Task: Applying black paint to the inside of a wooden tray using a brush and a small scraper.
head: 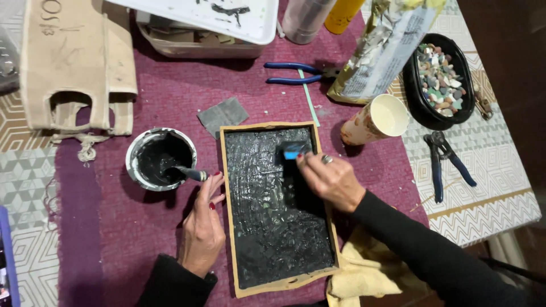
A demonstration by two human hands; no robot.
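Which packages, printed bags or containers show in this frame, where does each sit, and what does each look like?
Canvas tote bag: top left, flat, beige with faint print.
Crinkled bag: top right of centre, leaning, silvery white with a grey printed panel.
Paper cup: right of the wooden tray, on its side, patterned cream and orange.
Yellow cylinder and greyish cylinder: top edge, cut off.
No screens.

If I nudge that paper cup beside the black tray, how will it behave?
The paper cup already lies tipped on its side, mouth toward the bowl of stones, and it looks empty, so it is probably very light. Its round, tapered wall would likely make it roll in a curve. Thin paper may crush under a firm pinch.
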